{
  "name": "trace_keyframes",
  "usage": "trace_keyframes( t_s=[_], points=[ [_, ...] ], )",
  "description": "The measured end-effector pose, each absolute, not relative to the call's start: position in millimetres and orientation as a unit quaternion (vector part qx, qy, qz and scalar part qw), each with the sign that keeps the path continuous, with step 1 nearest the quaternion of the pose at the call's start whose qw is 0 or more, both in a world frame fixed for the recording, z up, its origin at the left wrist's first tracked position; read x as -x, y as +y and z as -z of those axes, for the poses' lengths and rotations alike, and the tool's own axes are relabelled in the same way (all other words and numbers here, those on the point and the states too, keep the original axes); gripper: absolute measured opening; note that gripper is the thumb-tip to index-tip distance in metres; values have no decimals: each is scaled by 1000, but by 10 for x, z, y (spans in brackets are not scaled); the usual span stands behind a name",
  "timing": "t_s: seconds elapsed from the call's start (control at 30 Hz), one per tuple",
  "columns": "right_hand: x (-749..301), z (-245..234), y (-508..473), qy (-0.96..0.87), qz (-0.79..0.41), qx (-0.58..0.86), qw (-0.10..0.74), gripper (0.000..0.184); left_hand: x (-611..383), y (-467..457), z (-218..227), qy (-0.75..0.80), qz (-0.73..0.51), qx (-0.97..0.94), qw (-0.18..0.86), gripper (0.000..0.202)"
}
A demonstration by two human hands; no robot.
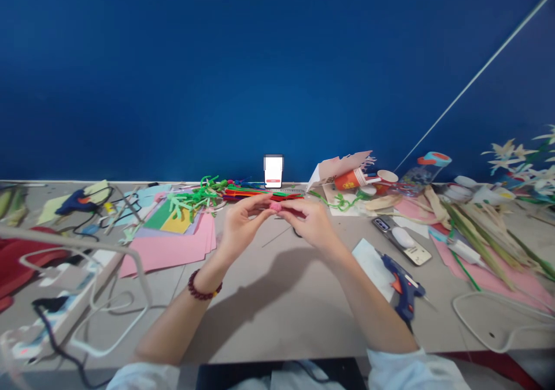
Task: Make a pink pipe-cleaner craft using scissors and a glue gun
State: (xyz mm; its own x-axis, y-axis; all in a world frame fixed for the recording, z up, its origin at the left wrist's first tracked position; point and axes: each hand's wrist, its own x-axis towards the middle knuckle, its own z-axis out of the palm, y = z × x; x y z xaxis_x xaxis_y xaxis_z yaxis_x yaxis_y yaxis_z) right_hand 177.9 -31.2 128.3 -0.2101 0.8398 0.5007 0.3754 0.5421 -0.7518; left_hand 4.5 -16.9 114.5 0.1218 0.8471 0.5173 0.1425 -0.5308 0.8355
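Note:
My left hand point(241, 223) and my right hand point(309, 221) meet above the middle of the grey table point(269, 297). Both pinch a small pink fuzzy piece point(276, 206) between their fingertips; it looks like a pipe cleaner. A dark red bead bracelet point(203, 289) circles my left wrist. Just behind the hands lies a bundle of coloured pipe cleaners point(255, 192), with green twisted ones point(195, 198) to its left.
Pink, green and yellow paper sheets point(173, 236) lie left of the hands. A blue glue gun point(404, 289) and a phone point(401, 240) lie to the right, another glue gun point(78, 202) far left. Red paper cups point(352, 179), paper flowers point(520, 164), white cables point(489, 320).

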Motion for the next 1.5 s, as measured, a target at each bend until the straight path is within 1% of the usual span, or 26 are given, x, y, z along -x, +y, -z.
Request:
trace_keyframes(
  t_s=[0.1, 0.2, 0.33, 0.4, 0.5, 0.6, 0.7, 0.83, 0.97, 1.2, 1.33, 1.5],
  points=[
    [-1760, -1269, -312, -753, -194, 400, 485, 21, -22, -165, -1166, 367, -557, -689, 283, 20],
    [-1743, -1230, -301, -758, -176, 390, 492, 22, -15, -170, -1195, 369, -560, -691, 269, 19],
    [-1722, -1213, -303, -749, -180, 389, 505, 22, -16, -172, -1213, 374, -558, -686, 280, 18],
    [-1712, -1235, -320, -735, -212, 387, 514, 21, -9, -169, -1223, 361, -556, -692, 285, 17],
    [-1704, -1290, -351, -698, -304, 396, 514, 20, 9, -174, -1255, 335, -552, -711, 279, 15],
    [-1713, -1336, -363, -643, -416, 406, 499, 19, 27, -198, -1298, 313, -532, -749, 240, 10],
    [-1732, -1349, -346, -610, -482, 397, 488, 18, 33, -226, -1326, 296, -513, -782, 193, 8],
    [-1739, -1329, -312, -578, -538, 378, 484, 15, 30, -242, -1323, 300, -514, -783, 181, 12],
    [-1724, -1297, -285, -538, -586, 356, 491, 13, 21, -241, -1309, 286, -520, -774, 219, 14],
    [-1730, -1271, -267, -496, -684, 306, 440, 17, 25, -235, -1341, 272, -497, -777, 275, 14],
    [-1726, -1279, -268, -479, -715, 301, 411, 14, 55, -210, -1355, 269, -471, -782, 307, 14],
    [-1719, -1264, -242, -440, -729, 298, 431, 16, 9, -192, -1279, 285, -491, -770, 292, 15]
  ],
)
